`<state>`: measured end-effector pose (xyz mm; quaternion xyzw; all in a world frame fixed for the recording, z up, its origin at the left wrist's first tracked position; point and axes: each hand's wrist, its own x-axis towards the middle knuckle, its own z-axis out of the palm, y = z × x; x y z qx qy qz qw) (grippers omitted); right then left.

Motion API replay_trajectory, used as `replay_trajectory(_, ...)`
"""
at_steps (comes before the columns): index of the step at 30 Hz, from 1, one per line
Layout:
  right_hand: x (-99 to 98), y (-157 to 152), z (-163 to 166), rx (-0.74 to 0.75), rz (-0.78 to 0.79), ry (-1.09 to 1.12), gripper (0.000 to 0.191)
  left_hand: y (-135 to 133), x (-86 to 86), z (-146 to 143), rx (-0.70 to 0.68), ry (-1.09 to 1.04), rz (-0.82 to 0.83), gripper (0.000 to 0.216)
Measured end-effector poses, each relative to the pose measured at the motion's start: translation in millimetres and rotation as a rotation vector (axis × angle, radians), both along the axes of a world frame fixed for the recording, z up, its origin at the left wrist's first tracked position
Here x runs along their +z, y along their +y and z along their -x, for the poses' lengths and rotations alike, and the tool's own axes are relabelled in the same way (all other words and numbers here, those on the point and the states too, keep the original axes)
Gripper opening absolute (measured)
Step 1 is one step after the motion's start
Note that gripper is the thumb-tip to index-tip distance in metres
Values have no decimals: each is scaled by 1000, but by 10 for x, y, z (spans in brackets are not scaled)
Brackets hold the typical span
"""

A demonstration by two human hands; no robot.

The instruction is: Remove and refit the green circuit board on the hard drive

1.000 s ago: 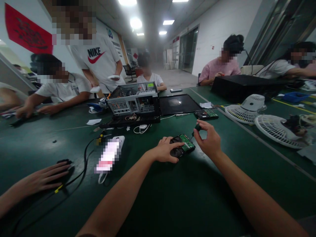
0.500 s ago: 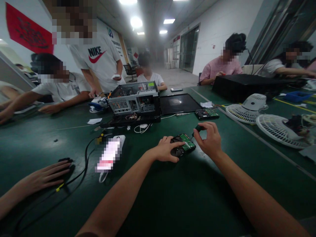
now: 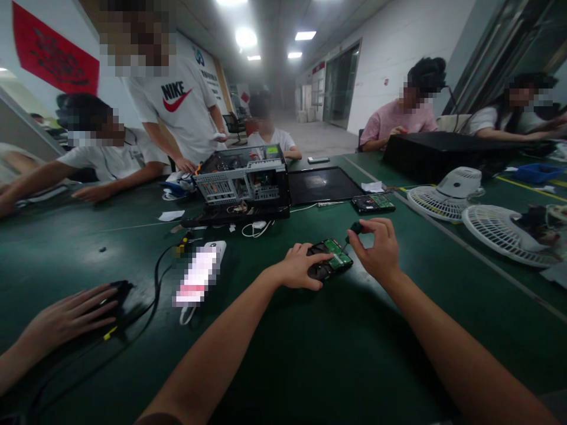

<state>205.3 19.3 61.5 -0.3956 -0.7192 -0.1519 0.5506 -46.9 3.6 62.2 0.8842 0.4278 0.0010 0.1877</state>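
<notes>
A hard drive [image 3: 337, 256] lies on the green table with its circuit board facing up. My left hand [image 3: 301, 267] grips it from the left, thumb along the near side and index finger stretched over the board. Pinched between the thumb and fingers of my right hand [image 3: 377, 247] is a small screwdriver with a dark green handle [image 3: 355, 227]. Its thin shaft slants down to the far right part of the board; the exact contact of the tip is too small to make out.
An opened computer case [image 3: 241, 183] stands beyond, beside a flat black panel [image 3: 325, 184]. A second hard drive [image 3: 373, 203] and white fan parts [image 3: 447, 195] lie to the right. Leftward are a phone [image 3: 200, 274], a cable [image 3: 157, 271] and another person's hand [image 3: 73, 313].
My left hand and the hard drive stay together in place. The screwdriver handle has turned or tilted slightly in my right hand. At the left, the other person's hand has shifted a little.
</notes>
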Motion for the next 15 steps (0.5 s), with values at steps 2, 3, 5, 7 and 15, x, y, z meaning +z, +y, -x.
replay_trajectory(2,-13,-1,-1,14,12,-1,40,0,-10,3,3,0,-3,90)
replay_trajectory(3,-20,-1,-2,29,24,-2,41,-1,-14,4,5,-2,-4,90)
replay_trajectory(5,-33,2,-4,68,48,6,41,-2,-21,4,7,-7,-8,90)
replay_trajectory(7,-41,11,-4,92,50,16,40,-1,-22,4,4,-5,-8,90)
replay_trajectory(15,-47,38,-14,68,-10,-26,40,-2,5,-7,2,11,6,91)
